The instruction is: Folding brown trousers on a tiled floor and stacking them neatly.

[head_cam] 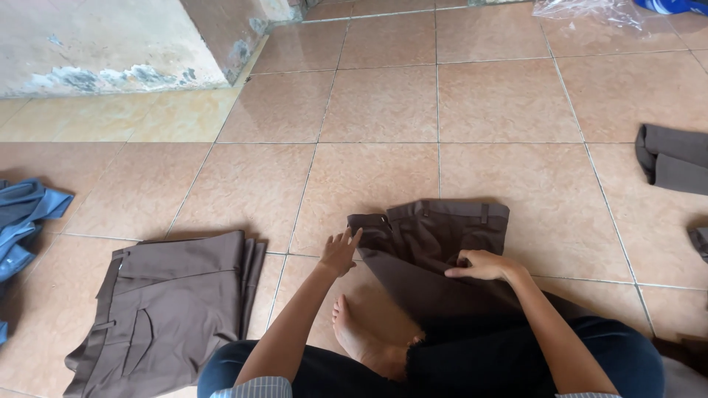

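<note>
A pair of brown trousers (428,236) is spread on the tiled floor (383,103) directly in front of the seated person, waistband turned away and one part folded over. The left hand (339,252) is laid flat, fingers spread, at the left edge of the garment beside the waistband. The right hand (479,265) is curled around a fold of the brown cloth, which is pinched between thumb and fingers. A stack of folded brown trousers (169,309) is seen on the floor to the left, well apart. Blue fabric (22,214) is lying at the far left edge, and folded grey-brown garments (672,158) at the right.
</note>
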